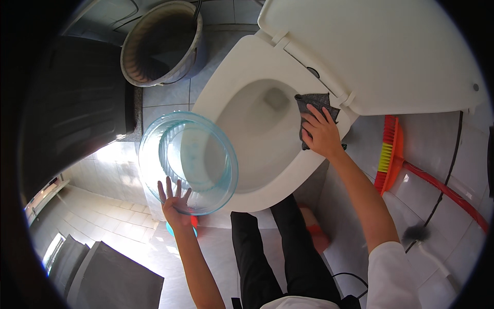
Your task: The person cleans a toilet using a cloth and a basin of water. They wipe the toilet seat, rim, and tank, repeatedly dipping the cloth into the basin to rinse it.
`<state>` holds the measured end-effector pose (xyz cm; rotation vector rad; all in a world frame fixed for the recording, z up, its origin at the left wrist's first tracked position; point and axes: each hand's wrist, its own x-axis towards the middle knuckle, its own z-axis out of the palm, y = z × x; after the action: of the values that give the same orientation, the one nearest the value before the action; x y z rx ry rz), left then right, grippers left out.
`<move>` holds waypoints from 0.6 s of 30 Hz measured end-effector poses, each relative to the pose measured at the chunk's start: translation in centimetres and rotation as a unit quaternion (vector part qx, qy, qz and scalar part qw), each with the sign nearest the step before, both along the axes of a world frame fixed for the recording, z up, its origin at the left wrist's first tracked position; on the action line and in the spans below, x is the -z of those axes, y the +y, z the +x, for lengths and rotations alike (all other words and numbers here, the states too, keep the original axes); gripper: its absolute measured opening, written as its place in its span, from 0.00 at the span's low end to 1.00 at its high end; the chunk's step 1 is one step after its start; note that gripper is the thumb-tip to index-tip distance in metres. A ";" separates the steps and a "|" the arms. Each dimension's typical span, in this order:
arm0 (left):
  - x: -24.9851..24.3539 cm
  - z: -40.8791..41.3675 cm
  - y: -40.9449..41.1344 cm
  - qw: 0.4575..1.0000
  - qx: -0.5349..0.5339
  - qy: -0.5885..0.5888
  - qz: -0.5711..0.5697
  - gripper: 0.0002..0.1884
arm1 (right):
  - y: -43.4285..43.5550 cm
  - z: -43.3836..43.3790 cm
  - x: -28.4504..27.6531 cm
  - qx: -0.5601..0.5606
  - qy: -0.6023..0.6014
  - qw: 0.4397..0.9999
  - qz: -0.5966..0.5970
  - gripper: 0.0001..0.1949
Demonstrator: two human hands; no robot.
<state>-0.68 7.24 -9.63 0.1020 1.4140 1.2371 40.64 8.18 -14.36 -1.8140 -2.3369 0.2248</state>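
Note:
A dark grey cloth (318, 101) lies on the right side of a white toilet's rim (247, 58), close to the hinge. My right hand (322, 133) presses on this cloth with its fingers spread, and part of the cloth hangs over the inner edge of the bowl. My left hand (175, 202) holds a clear bluish plastic basin (227, 170) by its near left side, fingers spread against the wall. The basin overlaps the left part of the toilet in view. Behind the bowl, the white lid (386, 50) stands raised.
A bucket (195, 50) with dark contents stands at the upper left, beside a large black object (77, 104). An orange broom head (396, 150) with a red handle leans on the right, above a toilet brush (417, 233). Black-trousered legs (305, 255) straddle the floor before the toilet.

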 end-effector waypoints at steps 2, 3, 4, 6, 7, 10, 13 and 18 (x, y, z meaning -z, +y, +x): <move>-0.1 -0.5 -0.2 1.000 -0.014 0.003 -0.006 0.45 | -1.7 -1.2 0.3 -0.016 0.031 0.999 -0.027 0.06; -0.3 -0.9 -0.3 1.000 -0.023 0.006 -0.009 0.45 | -2.9 -2.3 0.5 -0.026 0.048 0.998 -0.040 0.05; -0.5 -1.4 -0.5 1.000 -0.020 0.014 -0.007 0.46 | -4.2 -4.1 0.6 -0.011 0.065 0.998 -0.024 0.05; -1.6 -1.8 -0.3 0.999 -0.014 0.035 -0.008 0.46 | -7.0 -8.5 0.7 0.050 0.067 0.995 -0.046 0.06; -2.0 -1.9 -0.2 0.999 -0.009 0.043 -0.008 0.46 | -8.6 -10.7 1.2 0.054 0.063 0.996 -0.032 0.08; -2.6 -4.0 -0.7 0.998 -0.023 0.050 0.003 0.46 | -12.6 -19.5 1.0 0.070 0.062 0.988 -0.123 0.18; -3.4 -6.0 -1.2 0.998 -0.039 0.057 0.011 0.46 | -13.0 -26.3 0.6 0.103 0.063 0.987 -0.110 0.27; -4.5 -9.2 -2.1 0.995 -0.064 0.078 0.019 0.47 | -8.0 -31.4 1.6 0.119 0.115 0.985 -0.056 0.28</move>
<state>-9.93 5.10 -5.18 0.1386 1.5524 1.3854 9.25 0.14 -15.96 -1.9786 -1.9706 0.5116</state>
